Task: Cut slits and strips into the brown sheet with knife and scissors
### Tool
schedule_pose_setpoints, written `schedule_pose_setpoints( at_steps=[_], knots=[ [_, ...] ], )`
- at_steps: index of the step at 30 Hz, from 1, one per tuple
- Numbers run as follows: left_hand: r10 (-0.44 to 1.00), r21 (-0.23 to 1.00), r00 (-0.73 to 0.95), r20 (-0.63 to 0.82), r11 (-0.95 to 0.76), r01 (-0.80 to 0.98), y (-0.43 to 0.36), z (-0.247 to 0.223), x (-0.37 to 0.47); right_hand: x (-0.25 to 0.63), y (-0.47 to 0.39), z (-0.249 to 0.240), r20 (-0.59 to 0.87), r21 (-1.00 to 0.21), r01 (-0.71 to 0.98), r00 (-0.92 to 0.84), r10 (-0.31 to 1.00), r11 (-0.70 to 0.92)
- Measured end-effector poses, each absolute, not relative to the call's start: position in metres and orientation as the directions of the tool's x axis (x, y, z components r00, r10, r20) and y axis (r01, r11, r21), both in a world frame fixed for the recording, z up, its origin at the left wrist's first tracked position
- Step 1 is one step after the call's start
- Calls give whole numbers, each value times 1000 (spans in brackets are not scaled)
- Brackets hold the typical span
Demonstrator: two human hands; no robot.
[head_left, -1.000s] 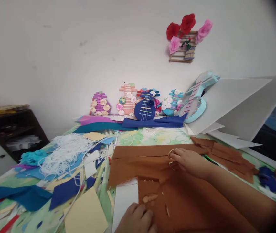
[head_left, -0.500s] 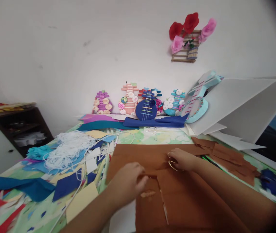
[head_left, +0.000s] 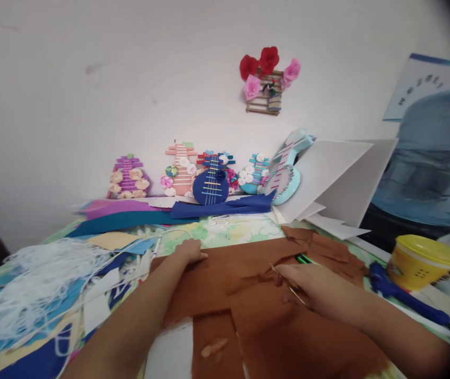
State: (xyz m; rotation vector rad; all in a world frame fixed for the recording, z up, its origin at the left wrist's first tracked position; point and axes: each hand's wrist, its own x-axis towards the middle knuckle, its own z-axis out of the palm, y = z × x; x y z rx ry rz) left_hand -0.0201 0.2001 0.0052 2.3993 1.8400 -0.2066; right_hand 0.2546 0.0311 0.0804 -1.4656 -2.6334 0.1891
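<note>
A wide brown sheet [head_left: 217, 287] of paper or thin cloth lies across the table in front of me. My left hand [head_left: 188, 251] is at its far edge near the left corner, fingers bent over the edge and pinching it. In my right hand [head_left: 302, 281] is a pair of gold-coloured scissors [head_left: 296, 295], mostly covered by my fingers, above the middle right of the sheet. Close to me, a narrower brown strip [head_left: 211, 329] with a small torn, paler patch lies over a white board [head_left: 172, 350].
Tangled white cord [head_left: 31, 289] and coloured scraps cover the left side. Several decorated toy lutes [head_left: 210, 181] stand against the wall. Right of the sheet are brown scraps [head_left: 331, 250], a blue glue gun [head_left: 402, 297], a yellow tub [head_left: 422, 263] and leaning white boards [head_left: 328, 168].
My left hand has moved from above the sheet's middle to its far left edge and closed there. The right hand still holds the scissors. The view has swung right.
</note>
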Motion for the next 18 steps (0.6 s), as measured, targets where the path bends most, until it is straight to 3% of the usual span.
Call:
schedule_pose_setpoints(
  at_steps=[6,13,18],
  knots=[
    [913,-16,343,-220,-355,935,221,11,-27,255,0,82,-5,-189,796,-586,810,575],
    [956,-141,295,-4,-293,946,208,27,-27,249,15,56,-101,-74,800,-600,793,596],
    [920,-211,378,99,-352,912,180,48,-15,249,25,21,-134,-67,792,-610,781,607]
  ],
)
